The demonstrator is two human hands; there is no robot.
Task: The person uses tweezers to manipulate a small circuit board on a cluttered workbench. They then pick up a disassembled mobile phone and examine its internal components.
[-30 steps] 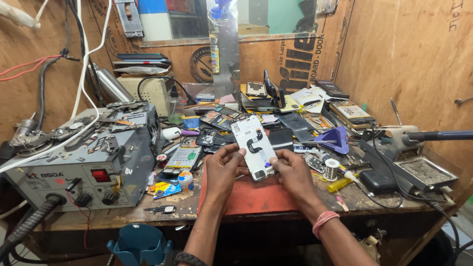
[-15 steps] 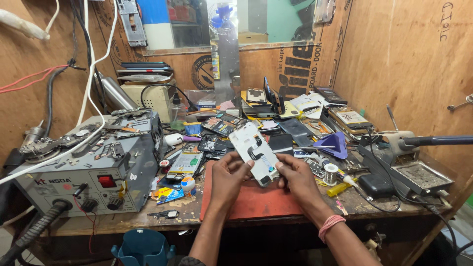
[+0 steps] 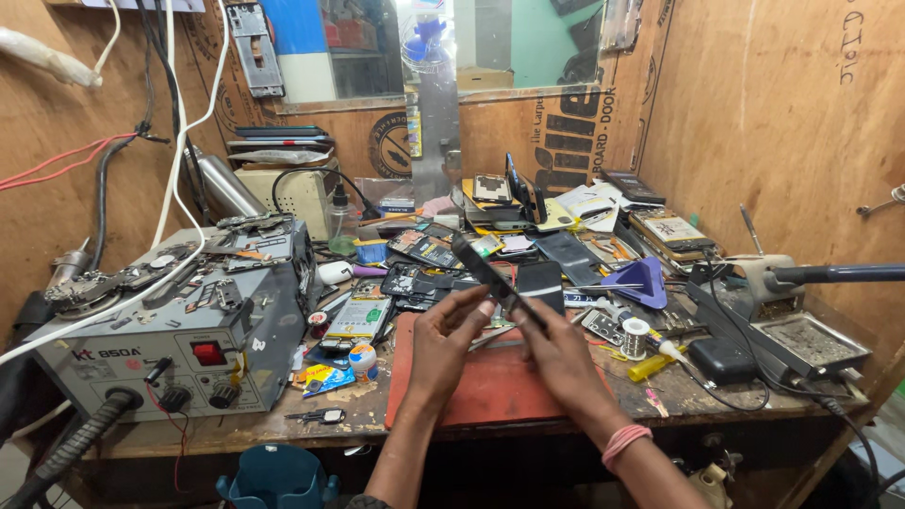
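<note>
Both my hands hold a phone body point(image 3: 486, 271) above a red work mat point(image 3: 490, 386) at the middle of the bench. The phone is turned so I see mostly its dark thin edge, tilted from upper left to lower right. My left hand point(image 3: 448, 332) pinches its lower left side with the fingertips. My right hand point(image 3: 556, 341) grips the lower right end; a pink band sits on that wrist.
A grey hot-air rework station point(image 3: 179, 330) stands at left with cables over it. Phone parts, boards and batteries point(image 3: 424, 250) litter the bench behind the mat. A solder spool point(image 3: 635, 336), black adapter point(image 3: 721, 358) and soldering stand point(image 3: 811, 341) lie at right. A blue bin point(image 3: 278, 479) sits below.
The phone showed its white back face earlier; now it is rotated edge-on and dark. My hands have stayed over the red mat, shifting slightly.
</note>
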